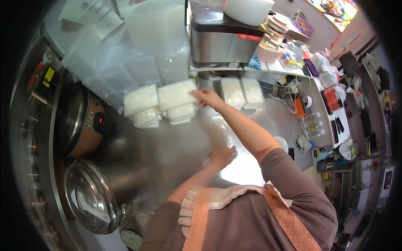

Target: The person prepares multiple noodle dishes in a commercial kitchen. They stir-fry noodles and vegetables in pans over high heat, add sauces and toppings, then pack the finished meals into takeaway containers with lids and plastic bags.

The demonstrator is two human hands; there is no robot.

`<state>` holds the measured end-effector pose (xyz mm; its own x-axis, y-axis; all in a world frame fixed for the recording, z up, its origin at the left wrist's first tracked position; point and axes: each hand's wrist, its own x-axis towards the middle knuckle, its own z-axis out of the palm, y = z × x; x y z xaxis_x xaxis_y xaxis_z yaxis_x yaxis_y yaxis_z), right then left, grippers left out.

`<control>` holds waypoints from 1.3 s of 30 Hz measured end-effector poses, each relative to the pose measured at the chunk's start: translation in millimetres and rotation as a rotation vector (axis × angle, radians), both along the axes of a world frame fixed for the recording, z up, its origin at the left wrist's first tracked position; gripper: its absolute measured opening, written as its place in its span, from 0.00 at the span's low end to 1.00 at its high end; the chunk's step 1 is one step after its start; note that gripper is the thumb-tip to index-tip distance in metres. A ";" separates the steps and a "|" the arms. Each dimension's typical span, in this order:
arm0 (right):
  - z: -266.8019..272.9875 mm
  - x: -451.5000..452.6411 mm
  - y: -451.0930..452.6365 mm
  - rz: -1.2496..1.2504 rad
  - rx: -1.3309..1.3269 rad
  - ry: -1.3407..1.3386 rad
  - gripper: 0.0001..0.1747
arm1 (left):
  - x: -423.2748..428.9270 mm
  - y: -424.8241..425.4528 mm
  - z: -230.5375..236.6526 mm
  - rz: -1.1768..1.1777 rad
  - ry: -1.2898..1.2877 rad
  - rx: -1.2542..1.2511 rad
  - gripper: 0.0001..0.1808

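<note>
My right hand [209, 98] reaches forward, with its fingertips at the right end of a clear lidded plastic container of white rice [177, 94]. Whether the fingers grip its edge or only touch it, I cannot tell. That container lies on top of several similar ones [180, 113]. Left of it, another rice container [141, 99] tops a second pile. My left hand [222, 157] is closer to my body, low over the steel worktop [163, 147]. It is closed around a small white object [234, 154], perhaps a roll, partly hidden by the fingers.
More rice containers [232, 91] stand right of my right hand. Plastic-wrapped stacks of clear containers [141, 62] rise behind. At left are a large electric rice cooker [78, 125] and a round pot with a shiny metal lid [89, 196]. Cables [290, 89] and clear bottles [312, 125] lie right.
</note>
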<state>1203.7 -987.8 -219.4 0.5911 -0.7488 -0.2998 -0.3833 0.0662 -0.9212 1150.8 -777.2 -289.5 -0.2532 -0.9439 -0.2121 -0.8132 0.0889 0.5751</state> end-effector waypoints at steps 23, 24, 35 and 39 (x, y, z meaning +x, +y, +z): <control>200.1 -4.4 -89.5 0.413 -1.240 -0.334 0.05 | 29.6 18.8 -86.1 0.758 1.385 0.618 0.19; 246.3 38.0 -109.3 0.356 -1.375 -0.408 0.05 | 31.5 17.5 -89.4 0.711 1.421 0.685 0.20; 355.5 184.9 -201.7 0.191 -1.726 0.516 0.13 | 23.5 17.8 -39.7 0.460 1.227 0.737 0.19; 360.2 133.5 -148.8 0.031 -1.892 -0.101 0.09 | 67.2 10.8 35.0 0.699 1.438 0.312 0.17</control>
<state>1337.2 -1136.6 140.7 0.5696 0.0033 0.8219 -0.3118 -0.9244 0.2197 1218.0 -766.5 -254.5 0.0346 -0.9215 -0.3868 0.5502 -0.3056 0.7771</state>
